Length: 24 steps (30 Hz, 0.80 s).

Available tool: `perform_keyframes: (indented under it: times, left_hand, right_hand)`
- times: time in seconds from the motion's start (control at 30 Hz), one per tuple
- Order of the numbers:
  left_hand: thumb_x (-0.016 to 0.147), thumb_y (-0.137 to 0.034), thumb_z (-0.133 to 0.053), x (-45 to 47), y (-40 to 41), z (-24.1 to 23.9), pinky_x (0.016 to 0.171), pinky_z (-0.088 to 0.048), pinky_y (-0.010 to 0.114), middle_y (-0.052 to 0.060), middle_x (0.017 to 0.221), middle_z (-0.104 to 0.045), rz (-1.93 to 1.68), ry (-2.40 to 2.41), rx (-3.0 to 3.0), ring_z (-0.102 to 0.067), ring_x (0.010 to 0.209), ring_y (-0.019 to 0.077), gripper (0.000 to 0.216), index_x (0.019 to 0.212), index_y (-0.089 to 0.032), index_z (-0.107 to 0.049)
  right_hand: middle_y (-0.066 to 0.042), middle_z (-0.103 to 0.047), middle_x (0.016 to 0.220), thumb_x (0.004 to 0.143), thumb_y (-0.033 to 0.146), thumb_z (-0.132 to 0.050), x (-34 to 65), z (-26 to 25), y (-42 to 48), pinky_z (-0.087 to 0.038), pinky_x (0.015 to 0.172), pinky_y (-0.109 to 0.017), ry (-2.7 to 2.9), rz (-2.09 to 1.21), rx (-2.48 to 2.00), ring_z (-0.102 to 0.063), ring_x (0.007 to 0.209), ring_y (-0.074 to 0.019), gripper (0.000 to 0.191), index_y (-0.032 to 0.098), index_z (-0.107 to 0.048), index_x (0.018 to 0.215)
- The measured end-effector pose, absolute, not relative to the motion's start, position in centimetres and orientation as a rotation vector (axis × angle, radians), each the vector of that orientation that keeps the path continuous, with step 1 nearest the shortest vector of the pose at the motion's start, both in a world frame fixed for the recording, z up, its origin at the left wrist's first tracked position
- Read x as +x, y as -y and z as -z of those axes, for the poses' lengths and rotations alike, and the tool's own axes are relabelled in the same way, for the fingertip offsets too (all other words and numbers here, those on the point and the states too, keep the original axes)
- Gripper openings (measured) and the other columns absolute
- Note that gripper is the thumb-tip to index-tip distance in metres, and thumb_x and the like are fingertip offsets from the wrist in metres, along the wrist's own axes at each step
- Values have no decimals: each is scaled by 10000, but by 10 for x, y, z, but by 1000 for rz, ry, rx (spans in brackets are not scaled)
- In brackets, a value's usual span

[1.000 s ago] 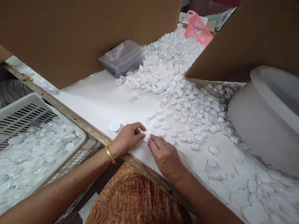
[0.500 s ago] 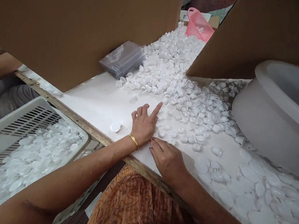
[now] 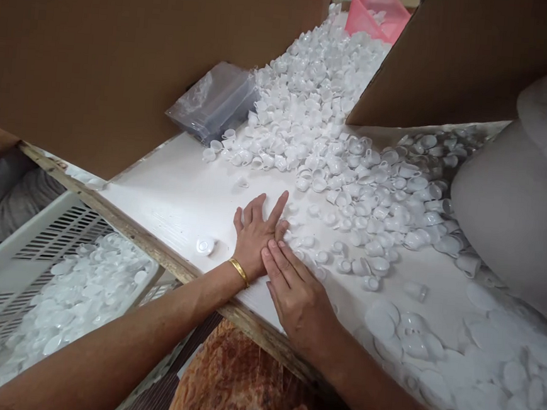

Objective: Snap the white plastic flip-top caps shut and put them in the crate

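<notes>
My left hand point(image 3: 254, 236), with a gold bangle point(image 3: 238, 272) at its wrist, lies on the white tabletop point(image 3: 162, 177) with its fingers spread. Across its thumb side rest the stretched fingers of my right hand point(image 3: 298, 289), touching the back of the hand. No object shows in either hand, though the palms are hidden. Small white toy cups point(image 3: 317, 126) are heaped just beyond my fingers, some lying loose by my right hand. A round white piece point(image 3: 204, 246) sits alone left of my left hand.
Flat white discs point(image 3: 450, 364) are scattered at the right, below a big pale tub point(image 3: 514, 205). Cardboard sheets point(image 3: 148, 50) stand at both sides. A plastic-wrapped pack point(image 3: 218, 103) lies beside the heap; a pink basket point(image 3: 376, 14) is behind. A white crate point(image 3: 38, 243) holds white pieces.
My right hand has slid up from beside my left wrist onto the back of my left hand. The left fingers have spread wider. The camera view has tilted down slightly.
</notes>
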<state>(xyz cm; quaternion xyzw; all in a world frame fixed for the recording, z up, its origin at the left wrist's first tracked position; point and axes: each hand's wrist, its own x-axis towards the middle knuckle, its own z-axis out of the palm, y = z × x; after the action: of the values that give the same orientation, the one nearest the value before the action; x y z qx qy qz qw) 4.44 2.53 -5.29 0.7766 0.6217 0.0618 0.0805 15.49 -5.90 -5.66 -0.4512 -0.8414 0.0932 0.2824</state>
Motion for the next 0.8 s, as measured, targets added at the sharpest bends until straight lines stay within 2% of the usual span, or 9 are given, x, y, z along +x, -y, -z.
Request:
perform_keyframes:
  times: [0.13, 0.27, 0.33, 0.4, 0.47, 0.6, 0.7, 0.8]
  left_hand:
    - [915, -436, -223, 45, -23, 52, 1021, -158, 543, 112, 1386, -279, -222, -1920, 2366, -227, 1298, 266, 508, 1409, -377, -120]
    - [890, -494, -270, 39, -16, 40, 995, -162, 537, 117, 1362, -298, -191, -1911, 2596, -279, 1245, 305, 519, 1394, -397, -185]
    - [869, -536, -293, 30, -15, 31, 932, -237, 522, 125, 1280, -375, -118, -1911, 2679, -364, 1147, 319, 541, 1387, -404, -206]
    - [861, -557, -289, 18, -16, 24, 849, -299, 489, 133, 1155, -453, -45, -1946, 2702, -421, 1040, 319, 553, 1385, -389, -235]
    - [869, -545, -278, 6, -20, 19, 786, -330, 437, 132, 1030, -501, -10, -1975, 2699, -450, 961, 305, 556, 1388, -345, -263]
    - [922, -417, -234, -9, -24, 19, 649, -333, 293, 71, 833, -535, -20, -1975, 2641, -492, 793, 218, 476, 1340, -241, -377]
    - [936, -356, -218, -15, -24, 16, 559, -288, 247, 35, 853, -535, -109, -2011, 2595, -496, 738, 171, 420, 1276, -249, -439]
    - [924, -345, -271, -18, -23, 9, 526, -273, 241, 25, 853, -534, -240, -2084, 2546, -496, 714, 163, 392, 1252, -258, -467]
  right_hand:
    - [-176, -449, 1338, 841, 88, -415, 152, 47, 59, -359, 1054, -395, 2191, -341, -1206, -310, 1309, -238, 452, 23, -440, 1287]
    - [-104, -481, 1325, 848, 160, -469, 180, 29, 60, -385, 1027, -361, 2048, -556, -1223, -396, 1252, -189, 414, 131, -481, 1260]
    - [-77, -554, 1238, 858, 187, -472, 206, 19, 64, -444, 953, -356, 1907, -596, -1390, -492, 1152, -179, 301, 179, -562, 1145]
    - [-57, -633, 1060, 860, 210, -479, 231, 11, 72, -506, 810, -336, 1849, -645, -1608, -591, 959, -172, 191, 189, -613, 994]
    - [-43, -649, 940, 838, 229, -524, 246, 10, 85, -512, 697, -324, 1983, -715, -1758, -611, 820, -173, 149, 191, -621, 945]
    - [-61, -613, 973, 764, 215, -630, 244, 23, 107, -493, 695, -354, 2245, -506, -1854, -583, 854, -214, 324, 175, -579, 1082]
    - [-58, -602, 953, 755, 221, -643, 237, 32, 110, -490, 694, -345, 2224, -350, -1881, -576, 861, -211, 340, 165, -569, 1082]
    - [-46, -600, 935, 742, 236, -657, 244, 31, 111, -486, 673, -324, 2226, -342, -1866, -580, 848, -199, 324, 183, -571, 1050]
